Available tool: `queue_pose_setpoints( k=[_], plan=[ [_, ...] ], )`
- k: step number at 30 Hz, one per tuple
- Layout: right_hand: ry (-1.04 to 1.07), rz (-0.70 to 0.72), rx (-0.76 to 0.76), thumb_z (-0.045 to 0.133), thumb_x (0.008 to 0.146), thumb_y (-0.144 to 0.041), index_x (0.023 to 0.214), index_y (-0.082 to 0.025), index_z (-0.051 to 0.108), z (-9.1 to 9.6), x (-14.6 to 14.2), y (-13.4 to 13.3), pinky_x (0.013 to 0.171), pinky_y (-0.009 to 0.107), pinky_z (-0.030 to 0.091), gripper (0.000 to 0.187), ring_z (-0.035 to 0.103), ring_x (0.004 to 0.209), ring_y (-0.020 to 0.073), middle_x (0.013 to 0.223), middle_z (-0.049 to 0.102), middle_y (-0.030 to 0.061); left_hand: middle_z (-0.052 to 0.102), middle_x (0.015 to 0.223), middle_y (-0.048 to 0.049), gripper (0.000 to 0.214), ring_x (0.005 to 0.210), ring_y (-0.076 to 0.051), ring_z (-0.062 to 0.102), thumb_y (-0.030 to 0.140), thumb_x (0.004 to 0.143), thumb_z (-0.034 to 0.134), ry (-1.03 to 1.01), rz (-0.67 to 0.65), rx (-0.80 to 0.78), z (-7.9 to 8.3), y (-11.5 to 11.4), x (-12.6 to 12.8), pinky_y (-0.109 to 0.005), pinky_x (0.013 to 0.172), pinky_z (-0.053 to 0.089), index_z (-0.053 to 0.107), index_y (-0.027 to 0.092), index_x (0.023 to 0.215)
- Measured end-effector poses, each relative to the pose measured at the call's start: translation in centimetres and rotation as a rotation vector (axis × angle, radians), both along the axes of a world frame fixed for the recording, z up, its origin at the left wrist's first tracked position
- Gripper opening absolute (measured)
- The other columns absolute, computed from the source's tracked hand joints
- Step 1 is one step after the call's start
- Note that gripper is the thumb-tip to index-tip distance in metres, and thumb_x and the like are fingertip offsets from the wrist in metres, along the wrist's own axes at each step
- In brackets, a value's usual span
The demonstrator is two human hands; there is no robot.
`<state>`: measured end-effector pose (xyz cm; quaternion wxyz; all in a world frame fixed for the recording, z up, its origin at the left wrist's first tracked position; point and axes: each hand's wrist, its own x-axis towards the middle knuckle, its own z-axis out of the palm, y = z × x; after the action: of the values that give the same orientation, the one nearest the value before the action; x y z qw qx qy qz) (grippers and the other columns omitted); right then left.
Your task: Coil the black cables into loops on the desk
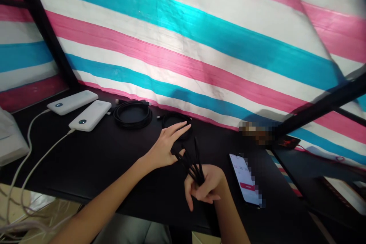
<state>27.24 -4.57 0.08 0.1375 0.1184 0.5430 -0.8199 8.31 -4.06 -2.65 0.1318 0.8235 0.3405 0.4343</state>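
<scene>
My right hand [206, 186] is closed around a bundle of black cable [192, 167], with several strands sticking up and to the left out of the fist. Just left of it, my left hand [164, 145] has its fingers stretched out and apart. Its thumb lies close to the bundle's upper end; whether they touch, I cannot tell. Behind the left hand lies a small coil of black cable [171, 114], partly hidden by the fingers. A larger coil of black cable [133, 126] rests farther left on the black table [114, 160].
Two white power banks [90, 116] lie at the back left, with white cables [47, 167] running off the table's front edge. A lit phone [243, 177] lies right of my right hand. Striped sheeting [171, 65] closes off the back, beside a dark frame bar [323, 103].
</scene>
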Motion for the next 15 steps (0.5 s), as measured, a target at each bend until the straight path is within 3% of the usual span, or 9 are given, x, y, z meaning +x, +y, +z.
queue_pose_setpoints(
  k=[3, 6, 9, 12, 15],
  plan=[
    [-0.06, 0.266, 0.031, 0.063, 0.083, -0.037, 0.1, -0.007, 0.065, 0.8, -0.9, 0.4, 0.036, 0.014, 0.041, 0.035, 0.051, 0.037, 0.0058, 0.056, 0.056, -0.0024, 0.038, 0.144, -0.0086, 0.056, 0.132, -0.023, 0.034, 0.025, 0.081, 0.054, 0.03, -0.107, -0.025, 0.3, -0.1, -0.1, -0.038, 0.107, 0.028, 0.041, 0.024, 0.136],
    [-0.079, 0.388, 0.037, 0.06, 0.083, -0.041, 0.103, -0.009, 0.065, 1.0, -1.2, 0.8, 0.041, 0.014, 0.046, 0.038, 0.056, 0.04, 0.007, 0.059, 0.057, -0.0019, 0.039, 0.144, -0.0074, 0.046, 0.133, -0.025, 0.033, 0.028, 0.081, 0.056, 0.056, -0.174, -0.063, 0.6, -0.5, 0.0, -0.04, 0.106, 0.027, 0.051, 0.026, 0.127],
    [-0.041, 0.426, -0.011, 0.059, 0.083, -0.045, 0.103, -0.009, 0.065, 0.6, -1.3, 1.1, 0.042, 0.016, 0.047, 0.041, 0.057, 0.039, 0.0083, 0.058, 0.058, -0.0015, 0.044, 0.141, -0.0086, 0.042, 0.13, -0.025, 0.037, 0.035, 0.079, 0.061, 0.034, -0.215, -0.121, 0.7, -0.7, 0.3, -0.04, 0.105, 0.029, 0.055, 0.025, 0.119],
    [-0.031, 0.469, -0.06, 0.062, 0.083, -0.04, 0.107, -0.008, 0.062, -0.1, -1.4, 1.3, 0.046, 0.018, 0.05, 0.04, 0.061, 0.043, 0.0109, 0.058, 0.06, -0.0008, 0.053, 0.131, -0.0095, 0.027, 0.122, -0.024, 0.046, 0.037, 0.078, 0.063, -0.032, -0.187, -0.149, 0.5, -0.7, 0.7, -0.038, 0.101, 0.032, 0.059, 0.022, 0.099],
    [0.03, 0.301, -0.049, 0.07, 0.077, -0.034, 0.107, -0.007, 0.062, -0.8, -1.1, 1.0, 0.049, 0.021, 0.051, 0.041, 0.063, 0.046, 0.0135, 0.053, 0.061, -0.0008, 0.063, 0.11, -0.0077, 0.018, 0.104, -0.021, 0.057, 0.033, 0.078, 0.063, -0.112, -0.102, -0.132, 0.2, -0.5, 1.0, -0.036, 0.093, 0.036, 0.054, 0.019, 0.073]
  ],
)
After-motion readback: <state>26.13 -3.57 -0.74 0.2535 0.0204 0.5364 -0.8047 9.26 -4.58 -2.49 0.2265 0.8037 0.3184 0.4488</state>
